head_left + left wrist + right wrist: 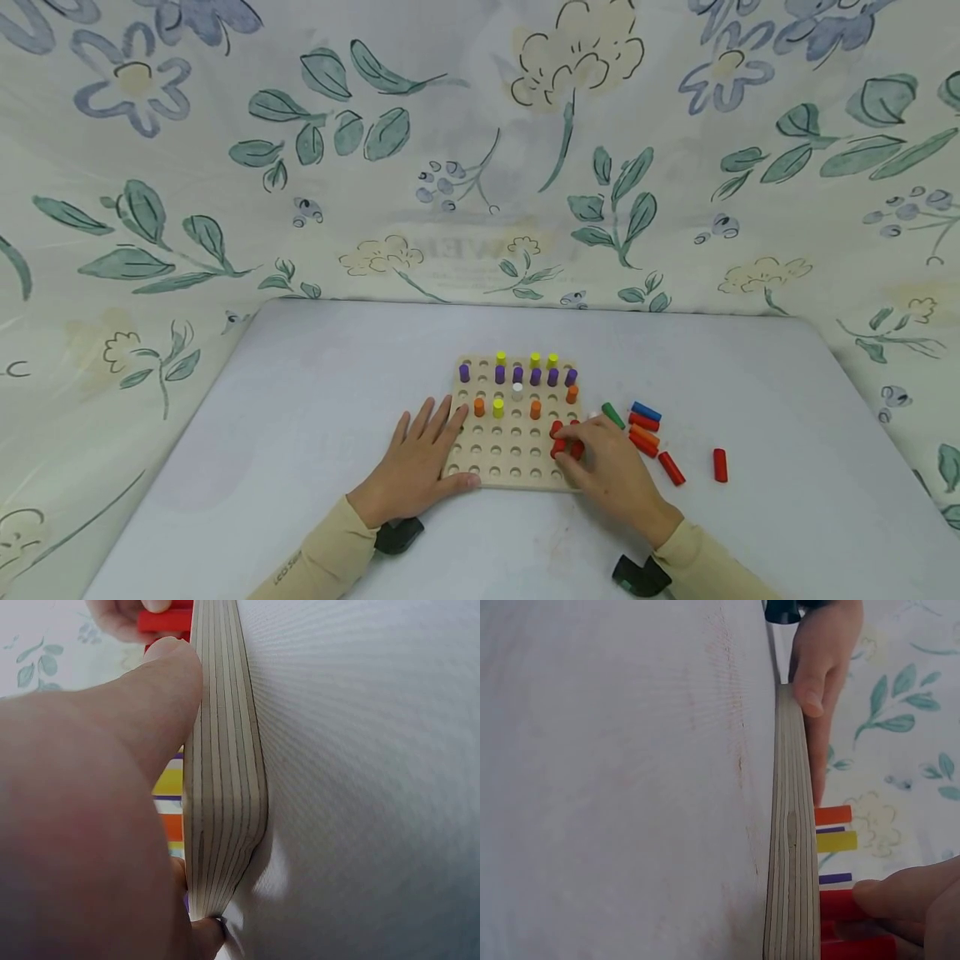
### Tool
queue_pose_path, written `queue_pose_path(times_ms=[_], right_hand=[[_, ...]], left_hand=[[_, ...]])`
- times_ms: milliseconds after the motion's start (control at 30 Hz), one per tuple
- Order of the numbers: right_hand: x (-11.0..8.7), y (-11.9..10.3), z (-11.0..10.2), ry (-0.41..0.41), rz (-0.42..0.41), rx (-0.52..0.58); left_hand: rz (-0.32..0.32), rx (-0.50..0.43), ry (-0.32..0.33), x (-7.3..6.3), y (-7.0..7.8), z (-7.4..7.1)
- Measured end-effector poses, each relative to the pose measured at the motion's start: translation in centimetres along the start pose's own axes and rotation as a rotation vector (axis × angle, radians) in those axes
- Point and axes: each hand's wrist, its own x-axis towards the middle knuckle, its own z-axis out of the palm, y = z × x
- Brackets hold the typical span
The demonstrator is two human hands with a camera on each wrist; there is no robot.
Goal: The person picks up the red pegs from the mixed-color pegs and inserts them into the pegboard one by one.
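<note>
Red peg [558, 447] in right grip [613, 460], lettering [288, 568] on left sleeve [333, 542] barely legible

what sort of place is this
Probably a small indoor tabletop setup, perhaps arranged for filming: a plain white tabletop, a white sheet printed with flowers and green leaves hung behind it, and a pale wooden pegboard on top.

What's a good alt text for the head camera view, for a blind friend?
A person's right hand pinches a red peg on a wooden pegboard, while the left hand rests on the board's left edge. Loose coloured pegs lie to the right on a white table, before a flowery sheet.
</note>
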Motion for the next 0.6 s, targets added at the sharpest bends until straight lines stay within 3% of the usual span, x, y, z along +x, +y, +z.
queue_pose_path(times_ms=[333, 600], right_hand=[[-0.1, 0.1, 0.0, -0.004, -0.016, -0.015], [-0.3, 0.3, -0.9, 0.026, -0.02, 0.049]], left_hand=[[-0.009, -0.003, -0.006, 0.0, 0.1, 0.0], [-0.002, 0.002, 0.0, 0.0, 0.1, 0.0]])
